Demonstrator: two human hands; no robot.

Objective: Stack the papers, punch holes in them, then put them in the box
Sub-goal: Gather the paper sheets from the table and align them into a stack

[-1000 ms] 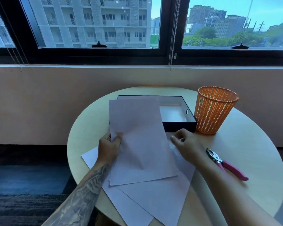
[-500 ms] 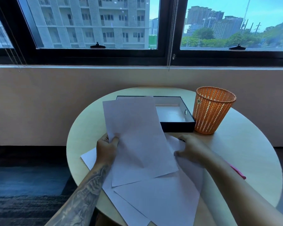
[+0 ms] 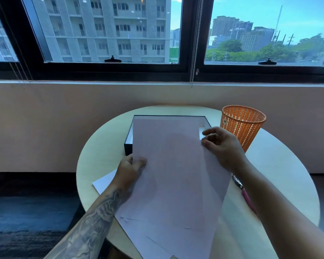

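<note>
Papers (image 3: 172,176), thin, smooth, white, are lifted in a loose sheaf over the round pale table (image 3: 101,157). Left hand (image 3: 129,171) pinches their left edge; right hand (image 3: 223,146) nips the far right edge. Behind, the black shallow box (image 3: 128,144) is mostly hidden. Orange perforated basket (image 3: 241,126) stands far right; pink-handled punch (image 3: 245,193) lies near right.

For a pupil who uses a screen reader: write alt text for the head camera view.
Two bare hands, left hand and right hand, hold white papers over a round table, hiding most of an open black box. An orange mesh basket stands right of the box; a pink-handled hole punch lies partly hidden beside the right forearm.
</note>
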